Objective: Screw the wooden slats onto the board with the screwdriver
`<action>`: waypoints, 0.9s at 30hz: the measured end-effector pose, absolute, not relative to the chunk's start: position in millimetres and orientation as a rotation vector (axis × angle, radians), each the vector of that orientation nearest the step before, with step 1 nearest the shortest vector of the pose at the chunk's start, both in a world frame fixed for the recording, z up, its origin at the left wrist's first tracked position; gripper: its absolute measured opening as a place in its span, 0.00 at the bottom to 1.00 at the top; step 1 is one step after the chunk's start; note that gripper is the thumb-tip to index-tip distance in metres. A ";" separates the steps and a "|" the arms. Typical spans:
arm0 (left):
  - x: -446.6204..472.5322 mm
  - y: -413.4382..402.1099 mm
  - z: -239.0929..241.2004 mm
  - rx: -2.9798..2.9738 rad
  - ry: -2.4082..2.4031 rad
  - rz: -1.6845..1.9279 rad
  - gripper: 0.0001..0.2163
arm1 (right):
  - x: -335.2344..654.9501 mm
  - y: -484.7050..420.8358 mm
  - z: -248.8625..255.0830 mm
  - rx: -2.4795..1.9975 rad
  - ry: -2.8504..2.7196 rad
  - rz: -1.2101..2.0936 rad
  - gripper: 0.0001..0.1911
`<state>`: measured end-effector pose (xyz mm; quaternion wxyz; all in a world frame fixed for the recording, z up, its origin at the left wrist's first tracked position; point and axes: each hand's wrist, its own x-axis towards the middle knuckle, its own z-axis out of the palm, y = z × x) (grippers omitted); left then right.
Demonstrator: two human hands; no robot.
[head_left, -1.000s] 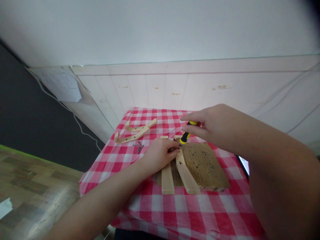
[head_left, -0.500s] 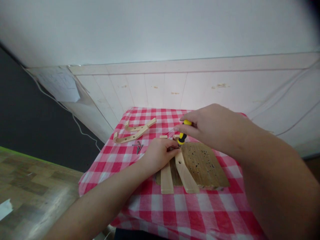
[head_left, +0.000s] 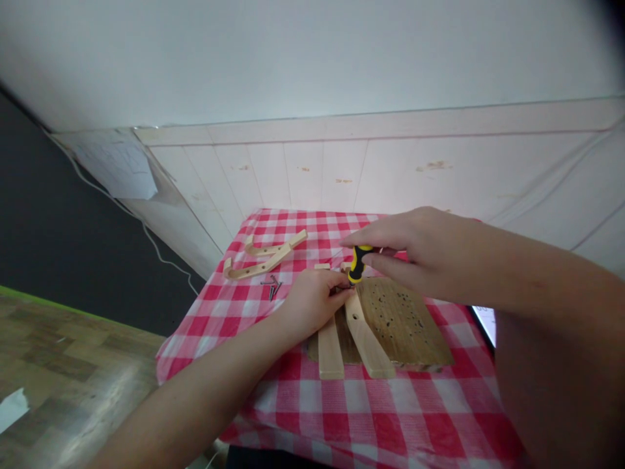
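In front of the brown board (head_left: 420, 335), the near edge of the desk (head_left: 342, 417) is covered by a red-and-white checked cloth. Over the board's front edge, the near ends of two pale wooden pieces are projected: the left piece (head_left: 331, 358) is laid along the board's left side, and the right piece (head_left: 368, 345), in which a hole can be seen, is slanted just beside it. To the right of the board, part of a lit screen (head_left: 486, 322) is shown beneath the right forearm. Above the board's far left part, the thumb and forefinger of the left hand (head_left: 312, 296) are brought together at the right piece; whether a screw is pinched there cannot be told. Just there a yellow-and-black screwdriver (head_left: 359, 262) is held nearly upright, its handle grasped by the fingers of the right hand (head_left: 420, 247), its tip hidden by the left fingers. Left of the board, loose screws (head_left: 271, 288) are grouped on the cloth, and farther off from it two hooked wooden pieces (head_left: 254, 268) are laid, the farther one partly covered by the nearer. Well beyond the board, white panelling (head_left: 303, 172) marked with brownish patches is seen.
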<state>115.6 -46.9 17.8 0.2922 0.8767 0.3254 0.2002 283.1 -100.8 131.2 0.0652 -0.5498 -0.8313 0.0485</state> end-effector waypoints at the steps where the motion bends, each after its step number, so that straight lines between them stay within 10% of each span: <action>1: 115.3 -46.9 17.3 2.338 0.865 0.530 0.04 | 281.1 -99.7 131.3 -1.777 -2.479 0.121 0.12; 27: 112.7 -45.1 16.7 2.378 0.831 0.468 0.06 | 276.4 -90.9 118.0 -2.002 -2.240 -0.203 0.16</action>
